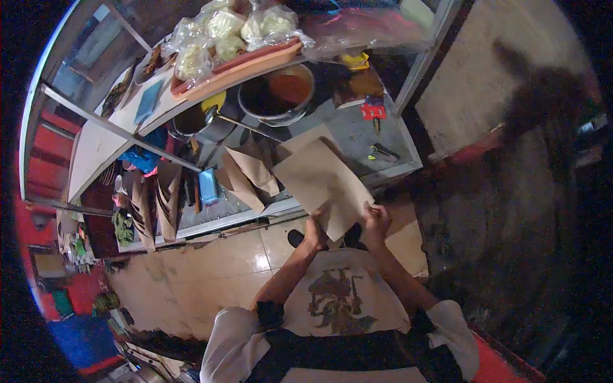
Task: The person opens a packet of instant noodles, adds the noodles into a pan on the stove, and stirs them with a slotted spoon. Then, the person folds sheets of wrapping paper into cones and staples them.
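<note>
A flat sheet of brown wrapping paper [322, 182] extends over the counter's front edge, its near end between my hands. My left hand [314, 231] grips the near left edge with the fingers closed. On the right edge, my right hand [377, 222] pinches the same sheet near its corner. More brown paper [311, 138] shows behind the sheet, partly covered by it. To the left stand folded brown papers [246, 175], leaning on the counter.
Behind lie a pot of dark reddish liquid [276, 92], a smaller pot with a ladle [214, 115] and a shelf tray [239, 67] bearing bagged pale food. A stapler [383, 152] sits right on the counter [357, 167]. A blue packet [208, 186] and more folded papers [167, 201] are left.
</note>
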A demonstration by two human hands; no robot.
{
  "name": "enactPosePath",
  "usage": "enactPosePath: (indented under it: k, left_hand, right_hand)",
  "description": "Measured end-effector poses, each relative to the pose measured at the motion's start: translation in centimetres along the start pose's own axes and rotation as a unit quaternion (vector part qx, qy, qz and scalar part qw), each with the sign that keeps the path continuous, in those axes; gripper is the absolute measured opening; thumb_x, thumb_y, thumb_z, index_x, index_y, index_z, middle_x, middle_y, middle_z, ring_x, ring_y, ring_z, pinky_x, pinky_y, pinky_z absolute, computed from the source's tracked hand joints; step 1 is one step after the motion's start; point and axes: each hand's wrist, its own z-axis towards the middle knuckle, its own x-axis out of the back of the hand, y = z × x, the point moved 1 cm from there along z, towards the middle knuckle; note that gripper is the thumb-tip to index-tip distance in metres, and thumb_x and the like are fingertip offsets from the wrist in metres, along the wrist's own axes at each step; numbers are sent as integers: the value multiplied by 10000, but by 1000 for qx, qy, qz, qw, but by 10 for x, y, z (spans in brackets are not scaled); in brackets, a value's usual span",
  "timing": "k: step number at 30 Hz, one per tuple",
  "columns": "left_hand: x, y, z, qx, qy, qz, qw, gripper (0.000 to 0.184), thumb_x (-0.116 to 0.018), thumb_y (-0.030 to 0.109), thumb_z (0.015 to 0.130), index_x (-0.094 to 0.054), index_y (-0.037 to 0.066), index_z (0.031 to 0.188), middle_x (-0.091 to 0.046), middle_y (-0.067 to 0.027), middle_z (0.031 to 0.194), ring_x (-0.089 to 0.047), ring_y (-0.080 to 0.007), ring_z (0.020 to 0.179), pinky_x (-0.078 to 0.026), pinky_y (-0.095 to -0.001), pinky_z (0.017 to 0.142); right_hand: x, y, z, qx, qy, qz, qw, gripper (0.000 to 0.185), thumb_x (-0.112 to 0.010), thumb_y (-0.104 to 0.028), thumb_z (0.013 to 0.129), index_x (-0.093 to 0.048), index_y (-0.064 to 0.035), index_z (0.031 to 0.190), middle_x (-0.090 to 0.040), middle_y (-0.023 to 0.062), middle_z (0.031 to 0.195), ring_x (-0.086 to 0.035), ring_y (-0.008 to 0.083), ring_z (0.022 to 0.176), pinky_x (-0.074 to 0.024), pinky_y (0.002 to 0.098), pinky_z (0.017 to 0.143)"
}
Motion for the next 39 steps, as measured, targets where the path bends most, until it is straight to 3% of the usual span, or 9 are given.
enactPosePath:
  k: [3, 6, 8, 15, 20, 25, 30, 33, 39]
  left_hand:
    - [-5, -3, 4, 152, 124, -60, 979, 474, -349, 427, 892, -466, 73, 1185, -503, -100, 1167, -509, -246, 1013, -412, -370, 885]
    - [-11, 4, 4, 97, -20, -118, 988, 542, -352, 496, 881, -431, 80, 1220, -516, -102, 1126, -511, -258, 998, -411, -400, 874]
    - [-22, 19, -3, 131, -110, -216, 961, 578, -365, 536, 866, -425, 86, 1223, -524, -94, 1094, -515, -255, 987, -420, -410, 850]
    - [-46, 41, -22, 71, -31, -174, 982, 592, -385, 542, 852, -432, 70, 1207, -515, -104, 1132, -495, -282, 990, -391, -406, 876]
    - [-36, 0, -13, -83, -31, -77, 993, 533, -470, 502, 832, -472, 74, 1150, -517, -110, 1133, -486, -269, 1030, -375, -413, 888]
    - [-49, 58, -12, -35, -1, -182, 983, 653, -523, 518, 805, -381, 35, 1222, -469, -111, 1176, -461, -263, 1053, -354, -434, 901]
    - [-34, 13, -18, -67, -168, -29, 983, 678, -608, 453, 780, -347, 38, 1248, -438, -86, 1236, -432, -227, 1125, -361, -373, 936]
    - [-42, 12, -16, -99, 26, 11, 995, 420, -638, 211, 792, -429, 75, 1131, -516, -59, 1087, -500, -202, 999, -409, -355, 867]
    - [-39, 24, -2, -142, 57, -46, 987, 354, -597, 173, 818, -441, 64, 1116, -514, -59, 1068, -497, -208, 996, -414, -364, 859]
  right_hand:
    - [-3, 1, -18, 245, -35, -110, 963, 149, -656, -159, 752, -599, -38, 817, -607, 96, 928, -568, 239, 896, -436, 356, 802]
    - [-2, -11, -24, 460, -138, -220, 849, 197, -643, -187, 759, -615, -51, 900, -608, 106, 1008, -559, 266, 988, -373, 433, 906]
    - [-4, -23, -30, 519, -264, -293, 758, 294, -620, -222, 782, -589, -59, 1025, -578, 117, 1104, -528, 256, 1077, -237, 525, 1002]
    - [-2, -23, -30, 598, -277, -284, 696, 265, -559, -124, 820, -553, 4, 1053, -586, 135, 1096, -564, 266, 1024, -360, 466, 937]
    - [-20, -16, -44, 230, -104, -16, 968, 96, -487, -17, 822, -555, 28, 872, -603, 126, 766, -589, 248, 653, -454, 286, 568]
    - [-16, -7, -48, 528, -50, -165, 832, 64, -490, -17, 818, -540, -7, 779, -428, 88, 558, -447, 189, 479, -342, 278, 454]
    - [-31, -34, -55, 240, -104, 32, 965, 99, -477, -74, 866, -482, -11, 790, -452, 33, 631, -412, 66, 614, -358, 255, 544]
    - [-38, -39, -53, 145, -93, 117, 978, 137, -524, -121, 865, -490, -9, 794, -499, -4, 733, -425, 57, 707, -362, 230, 649]
    - [-39, -6, -41, -60, -137, 225, 963, 71, -570, -129, 835, -563, -63, 860, -543, 0, 822, -503, 93, 782, -402, 271, 710]
